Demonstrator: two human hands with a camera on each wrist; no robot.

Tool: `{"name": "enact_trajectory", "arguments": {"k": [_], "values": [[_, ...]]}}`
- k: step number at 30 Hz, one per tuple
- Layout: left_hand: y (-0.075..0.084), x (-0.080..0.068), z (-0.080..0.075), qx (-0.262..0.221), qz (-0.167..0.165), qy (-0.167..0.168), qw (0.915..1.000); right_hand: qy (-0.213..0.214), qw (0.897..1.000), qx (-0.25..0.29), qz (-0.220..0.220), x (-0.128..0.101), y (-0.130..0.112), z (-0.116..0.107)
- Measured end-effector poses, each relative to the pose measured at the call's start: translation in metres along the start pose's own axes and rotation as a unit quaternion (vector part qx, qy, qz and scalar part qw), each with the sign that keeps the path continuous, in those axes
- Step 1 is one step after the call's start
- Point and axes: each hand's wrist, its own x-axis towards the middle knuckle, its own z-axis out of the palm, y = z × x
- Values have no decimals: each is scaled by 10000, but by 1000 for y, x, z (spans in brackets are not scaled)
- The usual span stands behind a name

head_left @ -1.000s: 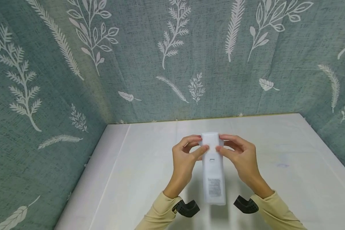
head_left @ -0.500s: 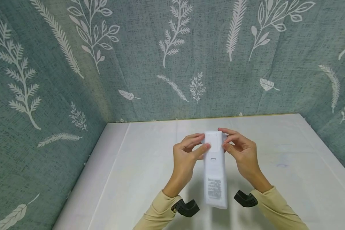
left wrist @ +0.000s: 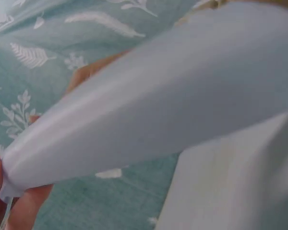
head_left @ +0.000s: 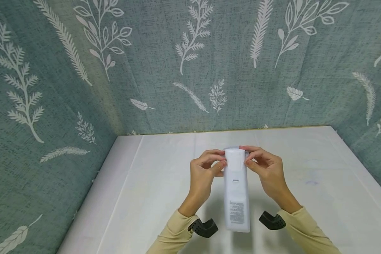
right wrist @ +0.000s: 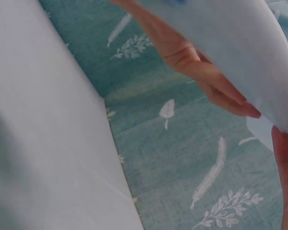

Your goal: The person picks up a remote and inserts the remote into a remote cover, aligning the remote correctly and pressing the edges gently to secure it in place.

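Both hands pinch a white remote's far end: left hand (head_left: 204, 173), right hand (head_left: 266, 171). The remote (head_left: 236, 192) is above a white table (head_left: 146, 183).

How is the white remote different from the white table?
The remote is small, narrow and held up by both hands; the table is wide, flat and lies below it. The remote has a grey printed label near its close end; the table is plain. The left hand and right hand pinch the remote's far end; neither touches the table. Both are white.
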Motion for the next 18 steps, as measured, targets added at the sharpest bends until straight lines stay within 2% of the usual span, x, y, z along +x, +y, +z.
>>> {"name": "enact_trajectory", "arguments": {"k": [6, 13, 18], "values": [[0, 1, 3, 216, -187, 158, 9995, -133, 9989, -444, 0, -1, -1, -4], [3, 2, 6, 698, -544, -88, 9960, 98, 9959, -891, -68, -5, -5, -5], [3, -1, 4, 770, -466, -40, 9959, 96, 9949, -964, -264, -7, -10, -1]]}}
